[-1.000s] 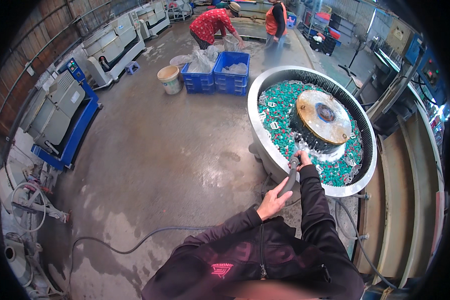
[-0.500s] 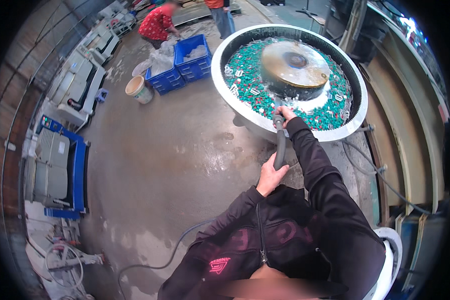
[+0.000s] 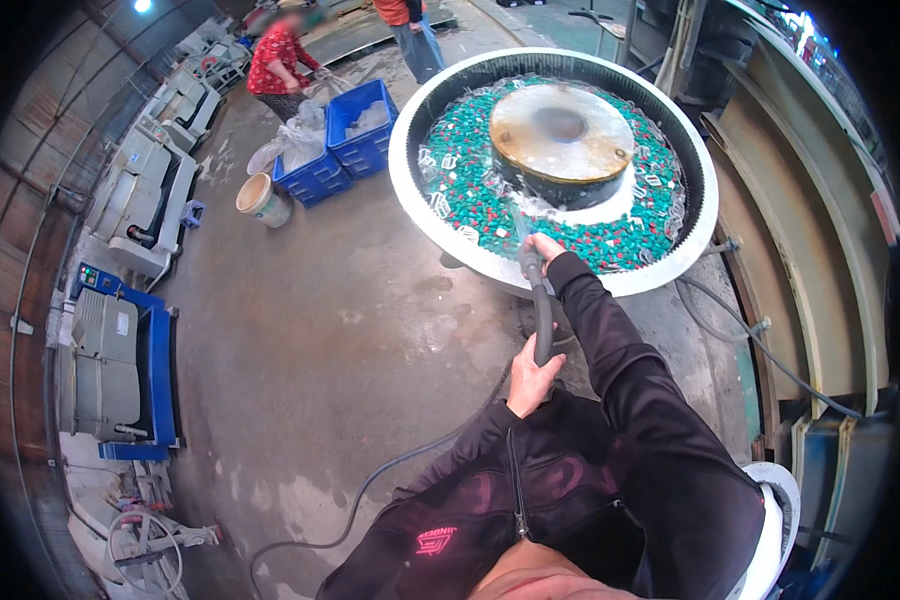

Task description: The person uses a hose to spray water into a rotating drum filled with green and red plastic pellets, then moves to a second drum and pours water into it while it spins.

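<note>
Hose, I note, lies across the near rim of the tub, my right hand gripping its front end and left hand its lower length; I judge this step rinsing the green pieces, the next move calling for steady aim.

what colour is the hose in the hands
The hose is dark grey, seen best in the head view.
</note>
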Demonstrator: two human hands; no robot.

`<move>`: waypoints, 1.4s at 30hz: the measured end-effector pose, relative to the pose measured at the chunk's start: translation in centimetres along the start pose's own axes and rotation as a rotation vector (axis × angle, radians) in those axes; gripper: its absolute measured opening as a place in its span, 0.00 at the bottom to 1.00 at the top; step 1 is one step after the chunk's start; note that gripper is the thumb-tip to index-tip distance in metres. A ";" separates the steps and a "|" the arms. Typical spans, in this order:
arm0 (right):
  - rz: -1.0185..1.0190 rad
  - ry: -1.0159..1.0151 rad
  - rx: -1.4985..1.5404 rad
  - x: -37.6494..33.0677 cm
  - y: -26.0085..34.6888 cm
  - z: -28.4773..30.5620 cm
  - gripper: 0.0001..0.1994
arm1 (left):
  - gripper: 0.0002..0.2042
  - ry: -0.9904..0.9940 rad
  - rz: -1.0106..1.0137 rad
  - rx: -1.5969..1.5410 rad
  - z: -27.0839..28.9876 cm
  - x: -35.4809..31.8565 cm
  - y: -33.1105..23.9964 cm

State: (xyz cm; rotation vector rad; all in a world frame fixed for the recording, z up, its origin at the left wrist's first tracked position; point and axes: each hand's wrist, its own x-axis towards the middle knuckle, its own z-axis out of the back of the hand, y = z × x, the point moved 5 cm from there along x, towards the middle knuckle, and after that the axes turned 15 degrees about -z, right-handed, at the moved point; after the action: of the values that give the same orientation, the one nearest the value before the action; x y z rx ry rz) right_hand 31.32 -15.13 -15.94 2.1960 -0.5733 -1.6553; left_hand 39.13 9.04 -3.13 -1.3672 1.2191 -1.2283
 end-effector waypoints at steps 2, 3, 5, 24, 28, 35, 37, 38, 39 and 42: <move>-0.031 -0.005 0.013 0.1 -0.3 2.8 0.16 | 0.23 0.031 0.041 -0.011 -1.4 0.1 0.2; -0.038 -0.010 0.017 0.2 -0.5 4.4 0.16 | 0.23 0.042 0.060 0.001 -2.2 0.2 0.3; -0.059 -0.031 0.041 0.4 -0.9 8.2 0.15 | 0.23 0.091 0.011 0.047 -3.8 0.5 0.3; -0.042 -0.004 0.036 1.7 0.3 8.7 0.12 | 0.24 0.040 0.121 0.141 -6.9 1.6 0.8; -0.015 0.029 -0.096 1.5 2.2 3.2 0.12 | 0.23 -0.100 0.069 0.086 -4.9 1.7 0.0; 0.128 0.046 -0.145 0.7 4.4 -2.2 0.11 | 0.24 -0.205 0.080 -0.069 -2.3 1.3 0.3; 0.130 0.064 -0.134 0.5 4.2 -2.6 0.11 | 0.24 -0.186 0.043 -0.015 -1.8 1.0 0.2; 0.156 0.051 -0.132 0.2 4.1 -2.4 0.11 | 0.24 -0.178 0.028 0.014 -1.6 1.1 0.1; 0.130 0.039 -0.114 0.1 3.8 -2.2 0.11 | 0.24 -0.172 0.037 0.002 -1.6 1.0 0.2; 0.049 -0.003 -0.055 0.0 2.8 -1.0 0.09 | 0.23 -0.159 0.071 -0.051 -1.5 0.6 0.6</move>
State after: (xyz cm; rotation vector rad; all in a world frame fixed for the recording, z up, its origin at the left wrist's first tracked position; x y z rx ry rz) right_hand 31.97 -17.50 -14.31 2.1239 -0.5703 -1.6308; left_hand 37.58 8.32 -3.48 -1.4182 1.1838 -1.0247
